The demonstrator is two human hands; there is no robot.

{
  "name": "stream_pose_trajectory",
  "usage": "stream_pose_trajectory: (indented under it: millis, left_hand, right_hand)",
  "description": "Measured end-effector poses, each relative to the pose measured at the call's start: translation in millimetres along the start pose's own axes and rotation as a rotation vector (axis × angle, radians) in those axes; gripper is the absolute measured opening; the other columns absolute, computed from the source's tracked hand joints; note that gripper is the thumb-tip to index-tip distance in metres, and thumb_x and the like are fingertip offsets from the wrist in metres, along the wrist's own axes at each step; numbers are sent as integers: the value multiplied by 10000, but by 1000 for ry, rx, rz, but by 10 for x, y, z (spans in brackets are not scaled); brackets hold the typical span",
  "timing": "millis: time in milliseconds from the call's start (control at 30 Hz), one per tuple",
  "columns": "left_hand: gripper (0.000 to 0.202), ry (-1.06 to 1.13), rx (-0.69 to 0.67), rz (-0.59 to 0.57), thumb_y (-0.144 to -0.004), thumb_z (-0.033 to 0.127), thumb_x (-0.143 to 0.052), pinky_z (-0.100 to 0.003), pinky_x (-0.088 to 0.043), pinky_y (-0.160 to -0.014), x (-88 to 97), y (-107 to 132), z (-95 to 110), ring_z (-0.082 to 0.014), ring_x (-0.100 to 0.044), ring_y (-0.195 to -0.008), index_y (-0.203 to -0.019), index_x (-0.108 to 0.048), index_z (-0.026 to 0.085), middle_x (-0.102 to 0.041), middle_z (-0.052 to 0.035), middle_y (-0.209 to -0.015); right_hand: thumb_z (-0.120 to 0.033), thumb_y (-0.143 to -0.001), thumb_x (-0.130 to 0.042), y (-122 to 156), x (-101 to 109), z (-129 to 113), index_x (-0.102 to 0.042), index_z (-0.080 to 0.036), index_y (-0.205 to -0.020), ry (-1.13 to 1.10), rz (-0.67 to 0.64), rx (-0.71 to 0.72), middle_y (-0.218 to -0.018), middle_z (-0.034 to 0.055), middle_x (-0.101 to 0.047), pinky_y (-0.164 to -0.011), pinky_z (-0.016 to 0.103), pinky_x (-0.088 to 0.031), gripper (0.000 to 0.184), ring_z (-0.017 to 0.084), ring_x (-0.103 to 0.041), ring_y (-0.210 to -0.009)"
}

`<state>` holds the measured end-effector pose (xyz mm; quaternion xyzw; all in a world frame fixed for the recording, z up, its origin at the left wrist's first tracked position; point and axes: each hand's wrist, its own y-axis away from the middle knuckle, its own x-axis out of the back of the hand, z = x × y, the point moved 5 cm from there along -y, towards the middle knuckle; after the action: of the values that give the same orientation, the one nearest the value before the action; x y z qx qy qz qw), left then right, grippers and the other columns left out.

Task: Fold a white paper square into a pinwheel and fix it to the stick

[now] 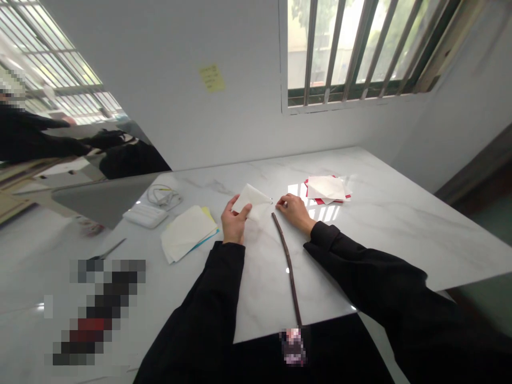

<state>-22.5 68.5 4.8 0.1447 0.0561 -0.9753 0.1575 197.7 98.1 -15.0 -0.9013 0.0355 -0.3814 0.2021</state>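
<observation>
Head cam, only view. Person's L hand (pixel 234 224) grasping a cream paper (pixel 252 198), thumb on near face, fingers behind. Paper held up over the counter (pixel 400 224), a corner pointing twd R hand (pixel 296 210); small dots by that corner, too tiny to ID. R hand just beside, apart from paper, fingers curled in; can't tell if they pinch anything.

Stick (pixel 288 261): dark, thin, slightly bent, on counter btwn forearms, top end nr R fingertips, lower end at near edge.

Handling (est.): paper v. light, thin, soft; prob. creases or tears easily. Best hold = flat pinch nr an edge, as L hand has it, corner left free. Stick prob. light, fairly stiff, maybe brittle; take mid-length.

Also: L pile (pixel 186 234), cream w/ blue & yellow edges; R pile (pixel 328 188), cream over red; cable (pixel 162 194) behind L pile.
</observation>
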Motion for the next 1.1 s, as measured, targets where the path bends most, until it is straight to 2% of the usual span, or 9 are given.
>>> stream_pose_trajectory:
  millis: [133, 267, 333, 467, 600, 733, 900, 1100]
  left_hand:
    - [830, -83, 15, -56, -581, 301, -909, -227, -547, -620, -4, 23, -44, -110, -643, -611, -1349, -635, 145, -734, -6, -800]
    - [811, -254, 21, -156, -614, 340, -899, -196, -459, -514, -35, 85, -102, -97, -568, -506, -1362, -644, 156, -658, 43, -645]
    - [782, -320, 28, -218, -620, 338, -897, -194, -426, -487, -77, 135, -129, -96, -539, -481, -1342, -663, 150, -628, 52, -606]
    - [734, -366, 24, -284, -631, 310, -887, -202, -430, -500, -149, 198, -158, -109, -549, -511, -1316, -679, 149, -634, 38, -631]
    - [680, -376, -10, -278, -640, 287, -872, -218, -453, -535, -173, 198, -164, -124, -567, -562, -1287, -699, 167, -651, 17, -694]
    - [672, -385, -24, -265, -634, 284, -872, -228, -400, -516, -201, 221, -148, -113, -479, -508, -1277, -707, 177, -588, 40, -640]
    - [655, -383, -41, -275, -636, 289, -874, -233, -345, -520, -226, 250, -126, -107, -418, -502, -1264, -722, 184, -599, 26, -674]
    - [581, -470, -89, -291, -675, 333, -846, -227, -314, -489, -232, 247, -131, -106, -421, -492, -1218, -723, 166, -620, 24, -669]
  right_hand:
    - [-197, -876, -715, 58, 57, 41, -734, -166, -801, -27, 24, -29, -836, 53, -717, -737, 282, -453, 84, 164, -616, -749]
    - [-188, -838, -683, 142, 211, 142, -685, -169, -749, -176, 30, -54, -722, 17, -711, -660, 260, -447, 92, 147, -629, -665]
    - [-220, -821, -689, 188, 295, 208, -671, -176, -726, -242, -28, -50, -709, 14, -714, -633, 256, -448, 106, 151, -639, -653]
    - [-339, -820, -715, 266, 427, 375, -656, -171, -755, -434, -152, -150, -650, 14, -690, -572, 256, -446, 189, 149, -616, -581]
    - [-450, -818, -744, 282, 477, 424, -707, -154, -819, -537, -213, -172, -686, 27, -695, -581, 254, -458, 298, 137, -600, -596]
    - [-507, -798, -774, 268, 495, 424, -748, -148, -850, -597, -204, -190, -720, 35, -710, -567, 248, -468, 365, 123, -584, -592]
    - [-495, -756, -835, 264, 503, 469, -781, -142, -890, -725, -159, -276, -709, 33, -716, -595, 244, -527, 381, 116, -603, -602]
    - [-425, -712, -909, 296, 479, 404, -794, -152, -1000, -908, -202, -324, -856, 70, -784, -765, 282, -622, 413, 157, -726, -771]
